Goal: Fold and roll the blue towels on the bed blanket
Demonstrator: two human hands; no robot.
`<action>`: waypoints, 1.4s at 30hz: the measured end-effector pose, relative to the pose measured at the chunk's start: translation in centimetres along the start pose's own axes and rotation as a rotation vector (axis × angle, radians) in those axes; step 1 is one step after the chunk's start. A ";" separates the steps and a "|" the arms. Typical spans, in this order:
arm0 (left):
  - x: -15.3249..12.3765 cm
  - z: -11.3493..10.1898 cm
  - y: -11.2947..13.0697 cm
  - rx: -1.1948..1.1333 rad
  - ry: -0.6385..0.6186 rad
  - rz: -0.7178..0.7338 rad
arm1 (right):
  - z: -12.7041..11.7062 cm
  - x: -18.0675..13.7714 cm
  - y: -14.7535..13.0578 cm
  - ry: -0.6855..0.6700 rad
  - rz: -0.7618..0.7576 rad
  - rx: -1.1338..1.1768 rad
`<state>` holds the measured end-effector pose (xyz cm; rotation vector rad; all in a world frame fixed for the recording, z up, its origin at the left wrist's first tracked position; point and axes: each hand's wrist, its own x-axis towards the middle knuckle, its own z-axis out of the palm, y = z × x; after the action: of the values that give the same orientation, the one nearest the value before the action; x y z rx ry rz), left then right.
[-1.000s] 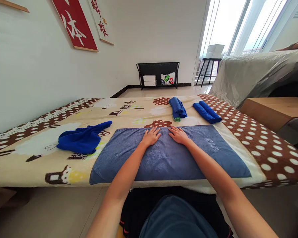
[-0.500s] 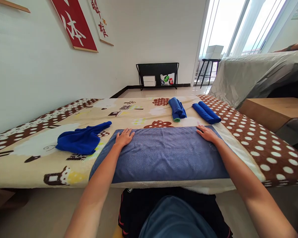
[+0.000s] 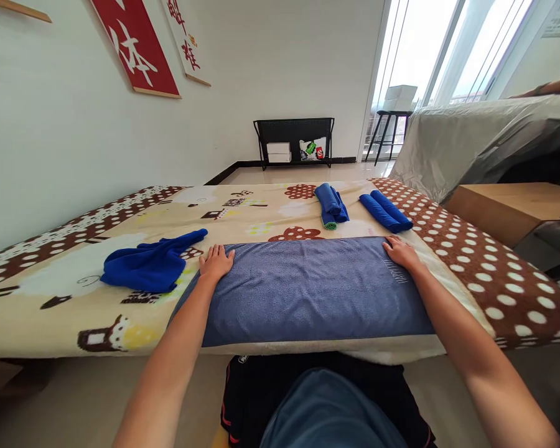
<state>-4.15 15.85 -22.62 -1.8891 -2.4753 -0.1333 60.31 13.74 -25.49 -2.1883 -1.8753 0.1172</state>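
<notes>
A grey-blue towel (image 3: 303, 292) lies spread along the front edge of the blanket-covered surface, with slight wrinkles and pale lettering near its right end. My left hand (image 3: 216, 262) rests flat on its far left corner, fingers apart. On the far right corner lies my right hand (image 3: 400, 251), palm down with the fingers stretched out. A crumpled bright blue cloth (image 3: 144, 266) sits to the left of my left hand. Beyond the towel are a rolled blue towel with a green edge (image 3: 328, 205) and a pair of blue rolls (image 3: 385, 211) side by side.
The patterned blanket (image 3: 242, 227) has brown dotted borders. Past it, a black rack (image 3: 294, 132) stands against the wall. At the right are a wooden box (image 3: 504, 202), a grey plastic cover (image 3: 466, 134) and another person's arm (image 3: 555, 86). A black stool (image 3: 392, 124) bears white boxes.
My hands have slid apart over the towel, the left one leftward and the right one rightward, to its far corners. More of the lettering shows. The rolls and the crumpled cloth stay put.
</notes>
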 end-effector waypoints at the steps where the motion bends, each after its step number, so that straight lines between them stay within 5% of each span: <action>1: -0.1 0.1 0.2 -0.001 0.003 0.008 | 0.0 -0.1 -0.5 0.009 0.008 -0.007; 7: -0.8 0.6 2.5 -0.022 -0.028 0.098 | 0.4 -1.6 -5.3 -0.013 -0.124 -0.018; 16: -1.4 0.4 5.6 -0.024 -0.066 0.172 | 1.5 -7.0 -16.1 -0.176 -0.652 0.061; 26: -1.4 0.1 5.2 0.008 0.025 -0.084 | 0.8 -8.9 -13.7 -0.185 -0.673 0.077; 32: -0.5 -0.1 2.8 -0.019 -0.058 0.032 | 0.4 -8.9 -13.4 -0.192 -0.651 0.084; 37: 0.5 -0.6 -0.2 -0.038 -0.113 0.150 | -0.3 -10.3 -15.4 -0.213 -0.658 0.111; 42: 1.0 0.0 -1.2 -0.055 -0.067 0.127 | -1.0 -12.9 -20.7 -0.365 -0.939 0.194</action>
<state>-5.62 16.51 -22.57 -2.0999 -2.4076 -0.1391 38.57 3.76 -20.78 -1.0335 -2.7355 0.5018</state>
